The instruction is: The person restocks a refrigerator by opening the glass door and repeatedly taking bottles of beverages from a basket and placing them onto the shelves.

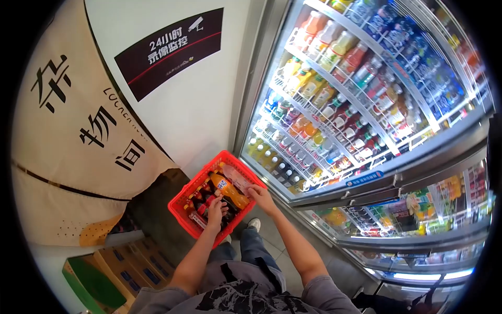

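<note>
A red plastic basket (180,212) hangs tilted in front of my body, with several bottles lying in it. My right hand (260,197) reaches over the basket's right side, its fingers closed on the lower end of a clear, pinkish bottle (236,177). Beside that bottle lies an orange soda bottle (229,190) with a blue and white label. Over the middle of the basket, my left hand (216,210) has its fingers curled above dark cola bottles (197,200) with red labels. What its fingers hold, if anything, is too small to make out.
A glass-doored drinks fridge (334,94) full of bottles stands on the right, with more fridge doors (418,214) nearer me. A white wall carries a dark sign (170,52). On the left hang a beige curtain (78,131) and, below it, cardboard boxes (130,269).
</note>
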The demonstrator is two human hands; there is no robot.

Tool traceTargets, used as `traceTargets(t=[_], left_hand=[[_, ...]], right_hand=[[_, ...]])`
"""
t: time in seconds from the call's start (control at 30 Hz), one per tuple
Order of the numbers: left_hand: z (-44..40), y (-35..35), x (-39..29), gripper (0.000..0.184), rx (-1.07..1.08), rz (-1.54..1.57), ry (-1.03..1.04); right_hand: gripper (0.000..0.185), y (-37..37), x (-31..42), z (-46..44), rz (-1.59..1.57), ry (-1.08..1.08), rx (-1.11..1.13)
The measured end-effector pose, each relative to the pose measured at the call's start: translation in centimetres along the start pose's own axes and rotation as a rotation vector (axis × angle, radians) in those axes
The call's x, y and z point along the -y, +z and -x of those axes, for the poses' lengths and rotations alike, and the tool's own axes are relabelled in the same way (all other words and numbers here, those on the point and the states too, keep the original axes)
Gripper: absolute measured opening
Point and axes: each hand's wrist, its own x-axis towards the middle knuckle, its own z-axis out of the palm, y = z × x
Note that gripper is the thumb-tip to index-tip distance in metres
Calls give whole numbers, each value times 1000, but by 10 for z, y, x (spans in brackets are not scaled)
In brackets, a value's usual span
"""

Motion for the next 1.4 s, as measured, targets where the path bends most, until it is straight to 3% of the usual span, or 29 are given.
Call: traceTargets(t=[0.07, 0.17, 0.27, 0.47, 0.6, 0.67, 0.8, 0.87, 1.03, 1.1, 1.23, 1.33, 1.4], left_hand=[[-7, -4, 6, 32, -59, 13, -41], [-21, -4, 11, 37, -126, 29, -100], [-40, -2, 27, 42, -137, 35, -130], [-78, 7, 54, 45, -141, 57, -213], [-86, 13, 59, 42, -111, 170, -261], [-96, 9, 68, 41, -102, 134, -252], [-95, -5, 77, 38, -72, 196, -186], [-75, 1, 54, 37, -67, 192, -189], [-42, 4, 21, 39, -18, 191, -170], [-37, 5, 11, 46, 92, 126, -12], [-15, 33, -25, 63, 189, 69, 93], [3, 64, -44, 63, 248, -143, 195], [22, 94, -56, 62, 324, -224, 239]], right_hand=[[29, 9, -25, -17, -34, 42, 2], [33, 19, -52, -40, 360, 41, -78], [32, 31, -88, -62, 370, -2, -123], [44, 42, -160, -95, 659, -132, -22], [48, 53, -143, -87, 751, -90, -143], [56, 53, -142, -90, 789, 143, 22], [64, 58, -149, -90, 741, 95, 107], [61, 60, -136, -82, 574, 243, 154], [60, 68, -104, -56, 474, 173, 40], [58, 68, -91, -46, 435, 141, -36], [54, 59, -44, -14, 284, -14, -162], [51, 38, -15, 14, 279, -68, -287], [54, 18, -4, 30, 229, -63, -247]])
